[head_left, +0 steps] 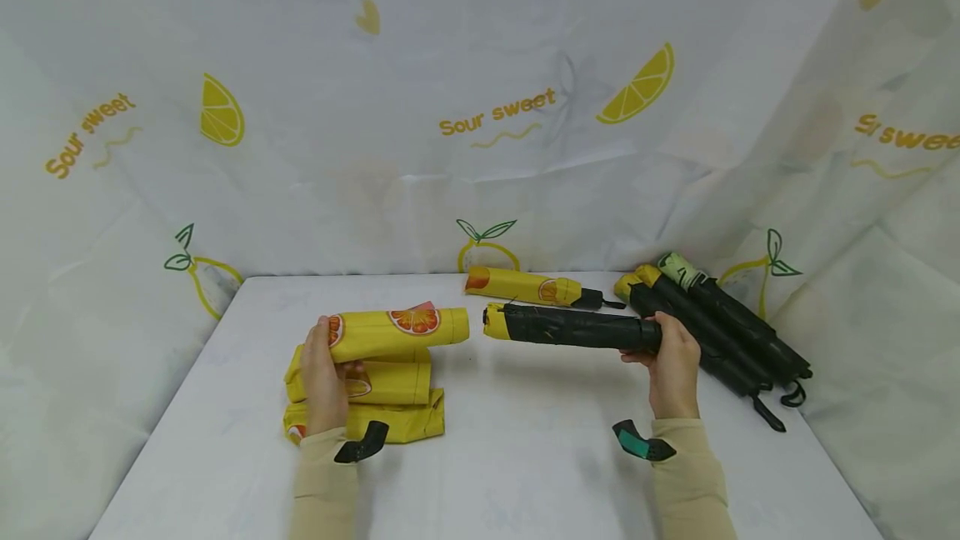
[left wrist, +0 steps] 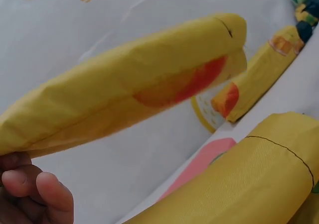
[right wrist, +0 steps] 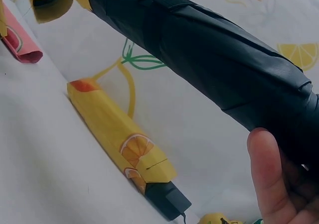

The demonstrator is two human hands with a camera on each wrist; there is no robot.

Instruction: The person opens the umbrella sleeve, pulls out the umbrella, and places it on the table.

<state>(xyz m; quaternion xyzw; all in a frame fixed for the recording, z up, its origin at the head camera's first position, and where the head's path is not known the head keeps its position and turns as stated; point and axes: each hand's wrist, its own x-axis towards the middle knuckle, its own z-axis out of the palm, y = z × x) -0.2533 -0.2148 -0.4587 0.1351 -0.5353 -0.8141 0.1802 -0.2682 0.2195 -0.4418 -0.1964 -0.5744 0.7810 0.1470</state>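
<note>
My left hand (head_left: 324, 386) grips one end of a yellow umbrella sleeve (head_left: 390, 333) printed with orange slices, held up over the table. In the left wrist view the sleeve (left wrist: 124, 79) looks flat and hollow, its far end pointing right. My right hand (head_left: 673, 367) holds a folded black umbrella (head_left: 573, 327) by its handle end, lying level in the air. The umbrella's yellow end faces the sleeve's free end, with a small gap between them. Beneath my left hand lie more yellow sleeves (head_left: 405, 423), partly hidden by hand and forearm.
At the table's back lies an umbrella in a yellow sleeve (head_left: 517, 285), black handle and strap sticking out. Several folded black umbrellas (head_left: 723, 340) lie side by side at the right edge. A pink printed sleeve (right wrist: 22, 37) shows in the right wrist view. A patterned white curtain surrounds the table (head_left: 510, 457).
</note>
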